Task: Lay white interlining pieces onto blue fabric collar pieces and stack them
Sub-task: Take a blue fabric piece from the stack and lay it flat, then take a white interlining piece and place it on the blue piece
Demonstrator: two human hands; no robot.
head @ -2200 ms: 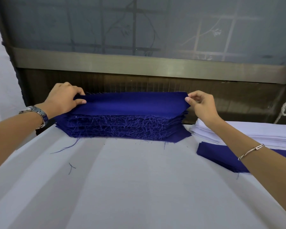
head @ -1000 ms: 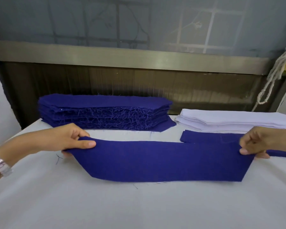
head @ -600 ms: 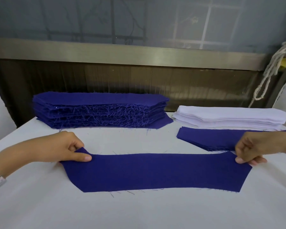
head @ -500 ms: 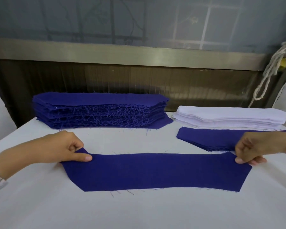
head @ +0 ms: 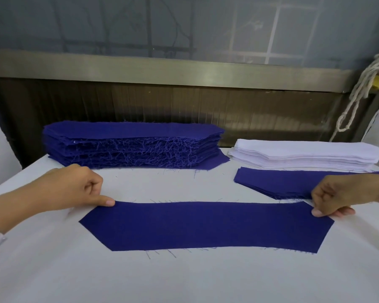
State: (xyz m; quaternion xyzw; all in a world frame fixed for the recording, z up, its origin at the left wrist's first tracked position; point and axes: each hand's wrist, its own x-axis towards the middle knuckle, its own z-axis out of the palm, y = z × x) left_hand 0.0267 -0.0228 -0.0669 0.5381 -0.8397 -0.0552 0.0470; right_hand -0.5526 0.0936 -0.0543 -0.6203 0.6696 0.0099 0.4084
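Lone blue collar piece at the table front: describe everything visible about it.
The blue collar piece is one strip of deep-blue fabric, lying flat on the white table, long side across, ends cut slanted, loose threads along its long edges. The left hand touches its far left corner with the thumb tip; the right hand pinches its far right corner. Nothing lies on it.

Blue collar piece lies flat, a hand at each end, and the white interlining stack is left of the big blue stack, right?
No. In the head view the white interlining stack is right of the big blue stack; the blue collar piece lies flat, left hand and right hand at its ends.
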